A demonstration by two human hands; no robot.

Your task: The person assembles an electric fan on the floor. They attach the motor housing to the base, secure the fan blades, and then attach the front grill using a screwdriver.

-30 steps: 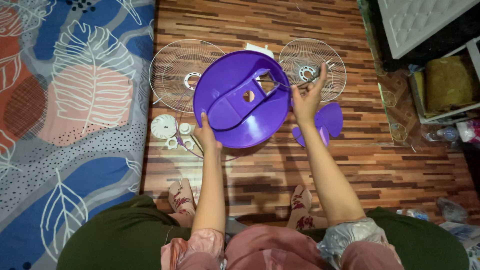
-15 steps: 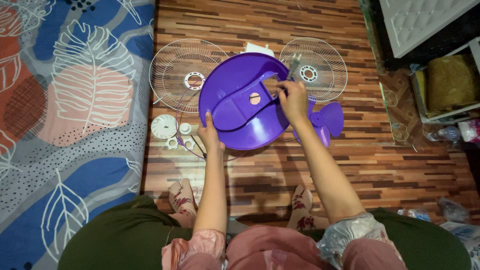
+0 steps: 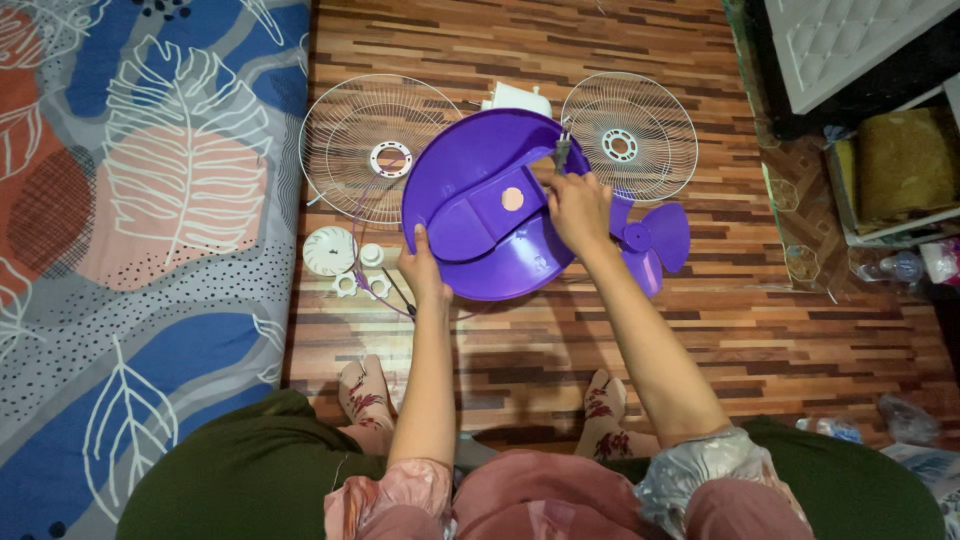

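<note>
A round purple fan base (image 3: 470,175) is held up over the wooden floor, its hollow underside facing me. My left hand (image 3: 423,270) grips its near rim, thumb on the inside. My right hand (image 3: 573,205) rests on the base's right side and pinches an electric plug (image 3: 561,150) on a thin cord at an opening in the base. A small round hole shows in the centre rib.
Two white wire fan guards (image 3: 375,150) (image 3: 628,133) lie flat on the floor behind the base. Purple fan blades (image 3: 655,240) lie at the right. Small white caps and nuts (image 3: 345,262) sit at the left, beside a patterned mattress (image 3: 140,200).
My right hand has come down and left from above the right guard onto the base, bringing the plug with it. The base has shifted slightly right; my left hand keeps its grip.
</note>
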